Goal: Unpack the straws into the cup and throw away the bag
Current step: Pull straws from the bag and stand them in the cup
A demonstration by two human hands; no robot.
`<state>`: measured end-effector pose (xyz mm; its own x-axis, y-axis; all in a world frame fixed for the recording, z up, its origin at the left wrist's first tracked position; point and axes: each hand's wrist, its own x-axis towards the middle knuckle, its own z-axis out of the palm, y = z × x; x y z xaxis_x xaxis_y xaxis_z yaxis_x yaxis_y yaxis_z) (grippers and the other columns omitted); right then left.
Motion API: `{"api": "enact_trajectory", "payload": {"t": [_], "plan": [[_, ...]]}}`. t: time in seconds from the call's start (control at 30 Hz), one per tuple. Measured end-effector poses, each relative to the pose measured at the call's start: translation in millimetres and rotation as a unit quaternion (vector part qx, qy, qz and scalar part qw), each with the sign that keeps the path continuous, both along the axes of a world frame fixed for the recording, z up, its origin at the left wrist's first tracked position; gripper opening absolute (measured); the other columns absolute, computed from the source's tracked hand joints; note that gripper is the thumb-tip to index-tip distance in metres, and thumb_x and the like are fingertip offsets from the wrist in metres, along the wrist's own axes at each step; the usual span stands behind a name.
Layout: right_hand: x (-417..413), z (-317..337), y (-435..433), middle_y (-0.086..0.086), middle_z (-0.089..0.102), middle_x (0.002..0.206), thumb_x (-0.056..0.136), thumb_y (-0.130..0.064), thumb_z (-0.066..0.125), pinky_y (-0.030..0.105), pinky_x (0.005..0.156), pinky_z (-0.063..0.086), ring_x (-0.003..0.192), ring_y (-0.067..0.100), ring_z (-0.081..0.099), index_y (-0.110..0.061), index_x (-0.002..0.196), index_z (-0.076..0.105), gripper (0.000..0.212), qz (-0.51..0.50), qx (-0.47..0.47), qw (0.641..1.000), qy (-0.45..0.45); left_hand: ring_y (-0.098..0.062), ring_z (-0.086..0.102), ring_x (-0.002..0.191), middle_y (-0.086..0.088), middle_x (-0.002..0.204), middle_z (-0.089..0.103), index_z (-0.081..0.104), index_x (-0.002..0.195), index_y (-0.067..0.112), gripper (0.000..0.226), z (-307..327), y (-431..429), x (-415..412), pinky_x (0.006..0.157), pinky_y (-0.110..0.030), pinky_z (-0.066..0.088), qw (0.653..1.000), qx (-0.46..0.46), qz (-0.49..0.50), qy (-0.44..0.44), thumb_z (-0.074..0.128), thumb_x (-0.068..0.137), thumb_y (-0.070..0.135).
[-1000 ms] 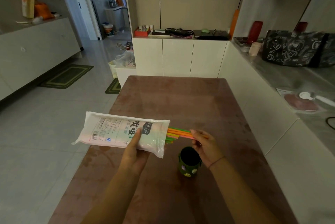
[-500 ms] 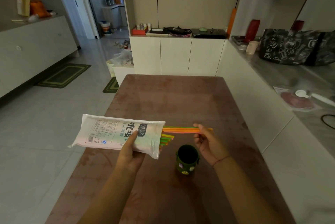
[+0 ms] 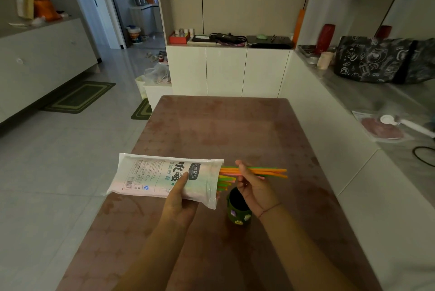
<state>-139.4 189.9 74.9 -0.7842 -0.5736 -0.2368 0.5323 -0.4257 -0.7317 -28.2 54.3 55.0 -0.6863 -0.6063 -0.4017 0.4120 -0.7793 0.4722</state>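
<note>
Between the pinching fingers of the right hand (image 3: 255, 187), a small bunch of straws (image 3: 270, 171) sticks partway out of the bag (image 3: 162, 176), level above the cup (image 3: 237, 208) on the table (image 3: 211, 130). The left hand (image 3: 180, 199) is closed around the bag's middle, thumb on top. The straws look light, smooth and springy, likely to slip or fan apart; gripping the bunch near its middle should steady it. The soft, crinkly bag is best held mid-body.
</note>
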Motion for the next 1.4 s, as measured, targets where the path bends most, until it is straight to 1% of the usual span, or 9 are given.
{"api": "enact_trajectory", "payload": {"t": [0.17, 0.3, 0.4, 0.7, 0.83, 0.97, 1.1, 1.23, 1.4], "plan": [[-10.4, 1.8, 12.1, 0.000, 0.056, 0.060, 0.085, -0.007, 0.060, 0.015, 0.050, 0.049, 0.053, 0.006, 0.055, -0.003, 0.087, 0.069, 0.011, -0.045, 0.052, 0.997, 0.041, -0.027, 0.064, 0.111, -0.009, 0.124, 0.065, 0.051, 0.128, 0.020, 0.048, -0.5, -14.1, 7.2, 0.100, -0.061, 0.042, 1.000, 0.014, 0.021, 0.001, 0.063, 0.085, 0.003], [-29.1, 3.4, 26.0, 0.000, 0.056, 0.057, 0.087, -0.006, 0.057, 0.015, 0.046, 0.047, 0.049, 0.005, 0.055, 0.000, 0.088, 0.068, 0.013, -0.078, 0.070, 0.993, 0.046, -0.026, 0.065, 0.109, -0.007, 0.113, 0.071, 0.054, 0.120, 0.021, 0.039, 0.5, -33.9, 14.1, 0.094, -0.062, 0.047, 0.999, 0.016, 0.039, -0.006, 0.062, 0.086, 0.003], [-41.2, 4.6, 37.6, -0.002, 0.059, 0.053, 0.087, -0.006, 0.056, 0.015, 0.045, 0.046, 0.047, 0.004, 0.055, -0.001, 0.084, 0.068, 0.013, -0.092, 0.075, 0.992, 0.052, -0.021, 0.072, 0.092, -0.004, 0.097, 0.075, 0.054, 0.119, 0.020, 0.037, -0.1, -45.2, 19.5, 0.078, -0.052, 0.056, 0.998, 0.009, 0.061, -0.008, 0.061, 0.087, 0.003], [-67.7, 2.3, 83.2, -0.001, 0.061, 0.052, 0.083, -0.009, 0.063, 0.016, 0.044, 0.047, 0.047, 0.007, 0.056, -0.007, 0.072, 0.066, 0.011, -0.127, 0.222, 0.960, 0.113, -0.019, 0.074, 0.084, -0.003, 0.092, 0.076, 0.057, 0.113, 0.020, 0.031, -10.7, -55.1, 29.2, 0.063, -0.046, 0.061, 0.997, 0.016, 0.072, -0.012, 0.060, 0.088, 0.002], [-70.4, 3.2, 93.3, 0.005, 0.059, 0.051, 0.082, -0.010, 0.066, 0.022, 0.047, 0.048, 0.050, 0.016, 0.054, -0.008, 0.064, 0.065, 0.018, -0.125, 0.311, 0.928, 0.165, -0.021, 0.067, 0.102, -0.005, 0.110, 0.070, 0.053, 0.123, 0.020, 0.040, -11.6, -45.2, 21.7, 0.076, -0.050, 0.057, 0.998, 0.012, 0.055, -0.015, 0.059, 0.088, 0.002], [-69.9, 9.9, 95.4, -0.004, 0.057, 0.035, 0.081, -0.009, 0.067, 0.012, 0.038, 0.045, 0.034, 0.003, 0.053, -0.006, 0.060, 0.063, 0.022, -0.133, 0.355, 0.904, 0.197, -0.020, 0.069, 0.096, -0.002, 0.094, 0.075, 0.058, 0.110, 0.021, 0.029, -10.7, -36.4, 14.5, 0.077, -0.050, 0.057, 0.999, -0.001, 0.040, -0.021, 0.059, 0.088, 0.002], [-70.8, 14.4, 95.6, 0.006, 0.059, 0.048, 0.082, -0.009, 0.066, 0.010, 0.039, 0.044, 0.042, 0.011, 0.056, 0.007, 0.077, 0.067, 0.017, -0.121, 0.375, 0.890, 0.227, -0.022, 0.066, 0.101, -0.004, 0.103, 0.072, 0.058, 0.109, 0.021, 0.027, -9.0, -32.6, 10.6, 0.075, -0.049, 0.057, 0.999, 0.008, 0.033, -0.020, 0.059, 0.089, 0.002], [-75.9, 15.4, 96.2, -0.006, 0.056, 0.033, 0.081, -0.008, 0.067, 0.009, 0.038, 0.044, 0.031, 0.000, 0.050, 0.002, 0.078, 0.068, 0.010, -0.127, 0.376, 0.888, 0.233, -0.020, 0.072, 0.085, -0.003, 0.090, 0.076, 0.059, 0.107, 0.020, 0.025, -7.4, -29.4, 10.6, 0.065, -0.048, 0.060, 0.999, 0.001, 0.031, -0.015, 0.057, 0.090, 0.002], [-89.3, 19.6, 113.3, -0.006, 0.059, 0.036, 0.078, -0.013, 0.071, 0.011, 0.040, 0.045, 0.033, 0.001, 0.051, -0.001, 0.067, 0.066, 0.017, -0.150, 0.365, 0.894, 0.213, -0.019, 0.074, 0.080, -0.002, 0.088, 0.076, 0.058, 0.107, 0.020, 0.026, -7.1, -30.5, 13.1, 0.062, -0.046, 0.060, 0.999, -0.007, 0.036, -0.010, 0.057, 0.090, 0.001]]}}
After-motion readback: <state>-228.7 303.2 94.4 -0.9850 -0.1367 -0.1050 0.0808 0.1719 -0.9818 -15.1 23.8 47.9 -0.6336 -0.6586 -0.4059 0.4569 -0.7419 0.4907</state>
